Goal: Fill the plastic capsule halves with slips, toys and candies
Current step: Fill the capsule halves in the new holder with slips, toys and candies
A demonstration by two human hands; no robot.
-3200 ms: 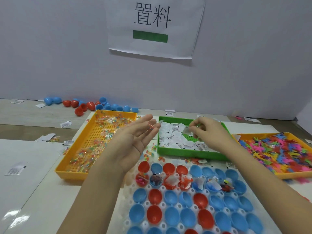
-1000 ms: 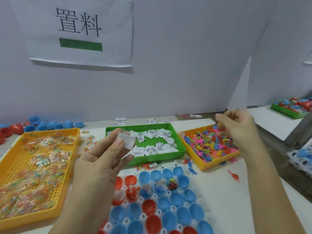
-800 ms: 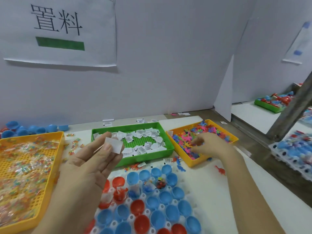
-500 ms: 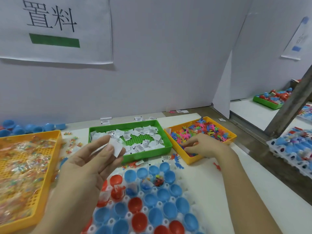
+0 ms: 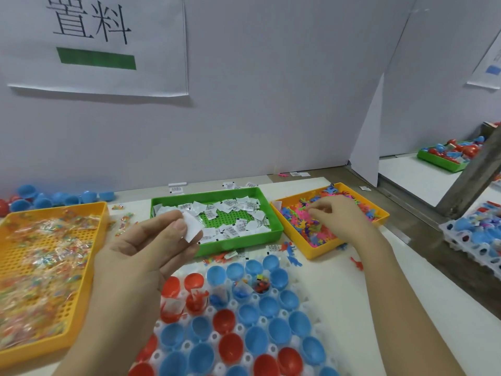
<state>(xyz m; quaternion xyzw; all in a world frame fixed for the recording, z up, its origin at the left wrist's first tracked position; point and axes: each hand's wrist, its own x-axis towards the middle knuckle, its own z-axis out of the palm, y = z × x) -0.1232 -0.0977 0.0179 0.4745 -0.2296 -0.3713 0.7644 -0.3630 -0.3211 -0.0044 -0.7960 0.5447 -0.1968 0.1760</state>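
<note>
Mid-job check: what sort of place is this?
Probably a toy-capsule packing line in a workshop: sorted trays of slips, toys and candies, rows of open capsule halves, a printed sign on the divider, another station beyond.

Left hand [image 5: 141,256] pinching a slip [image 5: 192,229], right hand [image 5: 337,219] among toys [image 5: 296,215]

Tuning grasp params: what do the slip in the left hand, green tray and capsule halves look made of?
Slip: likely thin matte paper; white, no glare.
Green tray: rigid moulded plastic, perforated floor, slight sheen.
Capsule halves: smooth glossy plastic; highlights show inside.
</note>
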